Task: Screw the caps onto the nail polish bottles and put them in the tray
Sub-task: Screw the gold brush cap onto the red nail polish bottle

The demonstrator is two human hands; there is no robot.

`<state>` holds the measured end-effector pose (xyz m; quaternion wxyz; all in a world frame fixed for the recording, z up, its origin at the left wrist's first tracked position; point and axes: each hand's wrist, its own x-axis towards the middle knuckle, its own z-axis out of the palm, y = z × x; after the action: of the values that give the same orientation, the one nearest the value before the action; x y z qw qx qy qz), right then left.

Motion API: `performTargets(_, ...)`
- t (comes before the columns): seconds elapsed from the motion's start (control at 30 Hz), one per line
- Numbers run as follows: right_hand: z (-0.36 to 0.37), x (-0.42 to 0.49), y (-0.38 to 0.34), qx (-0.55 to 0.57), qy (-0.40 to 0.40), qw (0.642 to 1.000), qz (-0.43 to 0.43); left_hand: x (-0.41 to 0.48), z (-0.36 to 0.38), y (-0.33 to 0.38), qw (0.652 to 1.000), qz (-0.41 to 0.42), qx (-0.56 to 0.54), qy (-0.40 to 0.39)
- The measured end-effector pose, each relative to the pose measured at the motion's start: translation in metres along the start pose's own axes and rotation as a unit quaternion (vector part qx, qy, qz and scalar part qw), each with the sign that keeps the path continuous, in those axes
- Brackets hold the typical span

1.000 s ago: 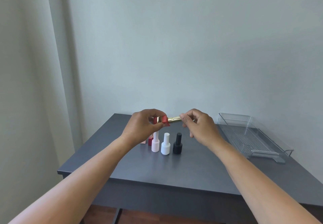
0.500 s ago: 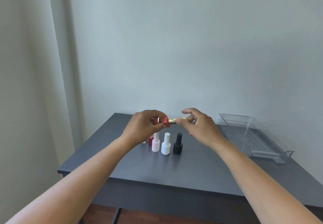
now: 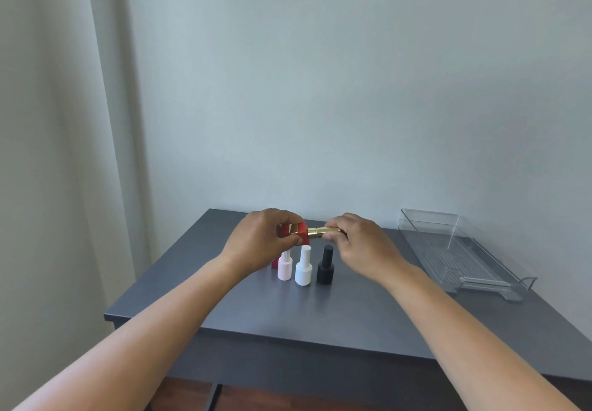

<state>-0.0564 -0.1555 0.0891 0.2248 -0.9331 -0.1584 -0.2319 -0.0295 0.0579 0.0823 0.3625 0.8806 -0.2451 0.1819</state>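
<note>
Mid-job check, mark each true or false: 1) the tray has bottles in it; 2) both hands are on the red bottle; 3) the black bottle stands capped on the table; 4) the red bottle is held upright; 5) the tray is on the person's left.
1) False. The tray holds no bottles.
2) True. The left hand grips the red bottle; the right hand pinches its gold cap.
3) True. The black bottle stands capped on the table, beside the white bottle.
4) False. It is held roughly sideways.
5) False. The tray sits on the right.
</note>
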Motion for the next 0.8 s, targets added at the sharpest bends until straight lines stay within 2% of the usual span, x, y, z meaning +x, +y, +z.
performTargets(0.17, -0.004, 0.0, -0.003, 0.004, -0.022, 1.0, 0.005, -0.002, 0.001, -0.002, 1.0, 0.003, 0.019, -0.01)
performTargets(0.27, -0.004, -0.002, -0.006, -0.066, -0.042, 0.997, -0.023, -0.001, 0.0, -0.001, 0.999, 0.02, 0.042, -0.016)
performTargets(0.43, -0.002, -0.006, -0.009, -0.146, -0.015, 0.987, -0.068, 0.001, 0.0, 0.006, 0.992, 0.075, 0.098, 0.015)
performTargets(0.6, -0.004, -0.007, -0.012, -0.127, 0.006, 0.989, -0.071, -0.005, 0.003, 0.01, 0.98, 0.121, 0.147, 0.062)
performTargets(0.8, -0.005, -0.003, -0.013, -0.083, -0.019, 0.996, -0.023, -0.013, 0.005, 0.014, 0.969, 0.148, 0.17, 0.097)
